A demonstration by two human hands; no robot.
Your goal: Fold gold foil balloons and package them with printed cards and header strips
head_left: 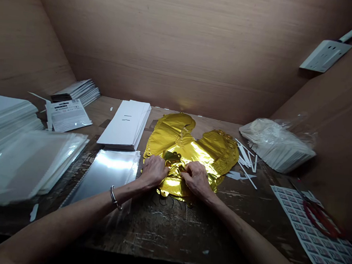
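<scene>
Gold foil stack [194, 150], centre of the frame: left hand [154, 170] and right hand [197, 176] pinch its crumpled near part, apparently gathering it; the next move likely calls for even pressure.

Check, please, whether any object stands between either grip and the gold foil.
Nothing visible does: the left grip and the right grip both touch the gold foil. The clear plastic sleeves and the white paper stack lie off to its left, not in between.
</scene>
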